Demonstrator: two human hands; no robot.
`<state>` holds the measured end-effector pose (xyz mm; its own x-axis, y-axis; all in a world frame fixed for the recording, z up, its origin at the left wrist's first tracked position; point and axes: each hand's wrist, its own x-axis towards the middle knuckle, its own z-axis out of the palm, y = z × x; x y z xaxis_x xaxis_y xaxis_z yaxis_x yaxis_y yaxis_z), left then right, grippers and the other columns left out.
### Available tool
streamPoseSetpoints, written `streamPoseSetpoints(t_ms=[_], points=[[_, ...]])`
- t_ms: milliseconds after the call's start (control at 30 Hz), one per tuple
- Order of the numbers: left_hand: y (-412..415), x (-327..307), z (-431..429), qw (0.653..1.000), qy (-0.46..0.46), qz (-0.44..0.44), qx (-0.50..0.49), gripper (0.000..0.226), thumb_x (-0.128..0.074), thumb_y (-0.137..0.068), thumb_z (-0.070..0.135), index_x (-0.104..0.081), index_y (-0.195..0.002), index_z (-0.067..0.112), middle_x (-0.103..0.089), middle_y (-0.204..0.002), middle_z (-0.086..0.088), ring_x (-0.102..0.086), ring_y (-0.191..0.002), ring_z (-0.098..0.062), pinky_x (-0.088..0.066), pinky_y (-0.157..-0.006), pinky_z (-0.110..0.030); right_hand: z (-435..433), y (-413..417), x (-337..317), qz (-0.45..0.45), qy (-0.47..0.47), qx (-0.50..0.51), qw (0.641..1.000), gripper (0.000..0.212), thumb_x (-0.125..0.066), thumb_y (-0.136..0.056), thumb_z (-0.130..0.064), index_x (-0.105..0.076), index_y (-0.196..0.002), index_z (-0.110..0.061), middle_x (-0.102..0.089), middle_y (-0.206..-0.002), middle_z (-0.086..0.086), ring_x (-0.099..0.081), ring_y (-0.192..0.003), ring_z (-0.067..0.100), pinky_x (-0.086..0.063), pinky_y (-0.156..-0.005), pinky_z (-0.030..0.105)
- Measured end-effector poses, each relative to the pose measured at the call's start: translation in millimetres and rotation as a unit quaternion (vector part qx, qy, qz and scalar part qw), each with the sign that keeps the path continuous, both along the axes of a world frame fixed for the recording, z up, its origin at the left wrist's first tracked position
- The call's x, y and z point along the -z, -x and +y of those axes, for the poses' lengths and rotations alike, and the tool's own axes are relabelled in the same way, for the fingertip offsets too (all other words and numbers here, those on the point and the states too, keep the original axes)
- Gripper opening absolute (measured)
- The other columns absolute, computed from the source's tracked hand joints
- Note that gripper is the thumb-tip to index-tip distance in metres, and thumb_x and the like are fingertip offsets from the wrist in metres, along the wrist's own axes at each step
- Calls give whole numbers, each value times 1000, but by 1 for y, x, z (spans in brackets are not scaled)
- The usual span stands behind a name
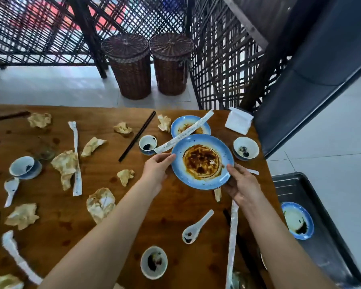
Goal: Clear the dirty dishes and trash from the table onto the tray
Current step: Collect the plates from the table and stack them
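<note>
We note both hands clamped on sauce-stained blue plate (202,161) at frame centre, left hand (157,166) pinching its left rim, right hand (241,184) its lower right rim, dark tray (321,243) lower right carrying another blue plate (297,220).

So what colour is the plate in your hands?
Light blue plate with a brown-orange sauce smear in the middle; head view shows it best.

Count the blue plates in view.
3: held plate between left hand and right hand; far plate behind it under a paper strip; third plate on the tray. Others may be hidden.
</note>
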<state>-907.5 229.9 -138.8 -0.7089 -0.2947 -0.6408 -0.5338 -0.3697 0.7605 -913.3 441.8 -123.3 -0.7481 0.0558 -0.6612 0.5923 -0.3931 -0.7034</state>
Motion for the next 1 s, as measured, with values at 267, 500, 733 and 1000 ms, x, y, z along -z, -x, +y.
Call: streamPoseSetpoints(t_ms=[267,500,733,1000], points=[[48,25,-4,1000,-2,-14,0,41,-59,-89,47,-64,-115,17,-69,-110,-4,-64,-101,-21,-53,-89,-38,-2,30,14,0,-12,10,1000,7,-57,-94,-9,-61,-99,-12,-73,-68,1,-71,-60,13,-56,-47,27],[88,35,-4,995,89,-6,53,39,-55,-97,31,-50,-133,16,-69,-88,-7,-62,-65,-14,-51,-57,-26,16,46,11,-1,-4,33,999,7,-58,-92,-10,-63,-96,-12,-73,-69,3,-71,-58,13,-56,-46,28],[117,48,-11,966,191,-97,146,58,-53,-98,32,-30,-149,15,-69,-80,-10,-57,-50,-12,-38,-41,-20,34,64,7,19,0,36,999,5,-58,-92,-9,-62,-93,-11,-73,-68,3,-70,-57,13,-57,-46,28],[118,56,-6,951,213,-152,165,28,-55,-98,25,-62,-110,1,-64,-67,-6,-54,-43,-10,-38,-40,-19,38,70,13,5,11,46,999,7,-59,-91,-13,-64,-96,-10,-74,-71,3,-71,-59,13,-54,-43,25]])
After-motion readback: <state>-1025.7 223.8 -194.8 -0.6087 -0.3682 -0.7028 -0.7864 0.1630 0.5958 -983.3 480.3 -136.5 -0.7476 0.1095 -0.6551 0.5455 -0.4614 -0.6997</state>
